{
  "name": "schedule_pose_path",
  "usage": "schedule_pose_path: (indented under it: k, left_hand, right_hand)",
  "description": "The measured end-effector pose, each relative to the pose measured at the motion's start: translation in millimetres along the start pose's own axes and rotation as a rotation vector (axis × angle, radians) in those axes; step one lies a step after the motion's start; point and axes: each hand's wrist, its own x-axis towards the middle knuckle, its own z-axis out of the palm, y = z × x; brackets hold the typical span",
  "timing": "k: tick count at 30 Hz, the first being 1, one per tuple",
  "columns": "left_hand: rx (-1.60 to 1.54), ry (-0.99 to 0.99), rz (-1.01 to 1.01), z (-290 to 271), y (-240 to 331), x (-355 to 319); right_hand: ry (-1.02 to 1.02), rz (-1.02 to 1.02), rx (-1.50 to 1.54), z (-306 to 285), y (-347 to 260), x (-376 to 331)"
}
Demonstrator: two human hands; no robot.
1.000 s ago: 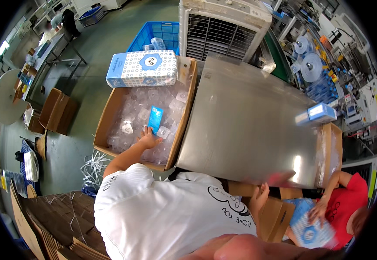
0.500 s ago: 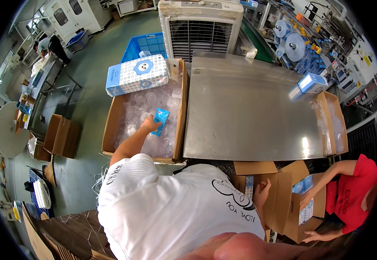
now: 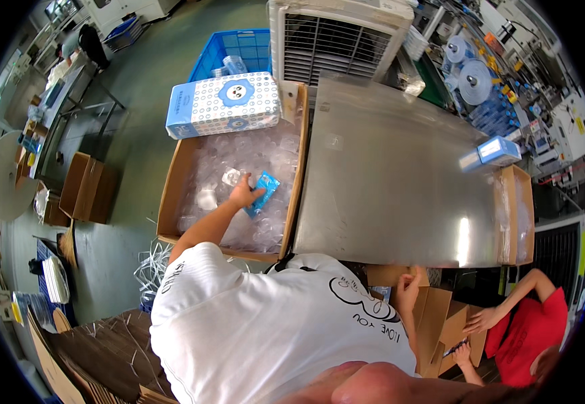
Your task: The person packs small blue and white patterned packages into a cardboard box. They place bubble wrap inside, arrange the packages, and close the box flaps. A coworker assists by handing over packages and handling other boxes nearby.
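Note:
My left hand point(image 3: 244, 194) reaches into an open carton point(image 3: 165, 214) of clear plastic pieces point(image 3: 238, 151). Its thumb lies over the edge of a blue packet point(image 3: 265, 193), while the index finger points away from it, so the fingers are apart. The packet rests tilted on the plastic pieces. Two whitish pieces point(image 3: 206, 197) lie by the hand. On the right, my right hand point(image 3: 409, 289) is raised beside the flaps of a brown carton point(image 3: 434, 313), fingers up and apart, with nothing visible in them.
A blue-and-white patterned pack point(image 3: 228, 104) lies across the carton's far end. Right of it stands a steel table point(image 3: 393, 182) with a small blue box point(image 3: 499, 151) and another carton point(image 3: 513, 215). A co-worker in red point(image 3: 531, 337) handles a carton close to my right side.
My left hand's fingers have spread from around the blue packet, which has turned slightly. My right hand has risen beside the flaps. The co-worker's hands have moved, and the view has shifted.

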Motion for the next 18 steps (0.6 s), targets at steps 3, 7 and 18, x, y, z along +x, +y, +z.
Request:
schedule_pose_path:
  k: [3, 7, 18]
  left_hand:
    - [0.114, 0.149, 0.078, 22, -19, -7]
    - [-0.093, 0.44, 0.104, 6, -19, -4]
    - [-0.931, 0.984, -0.463, -99, -106, 70]
  right_hand:
    - [-0.113, -0.047, 0.005, 12, -9, 13]
    - [-0.192, -0.091, -0.026, 12, -23, 20]
    - [-0.302, -0.143, 0.06, 21, -76, 57]
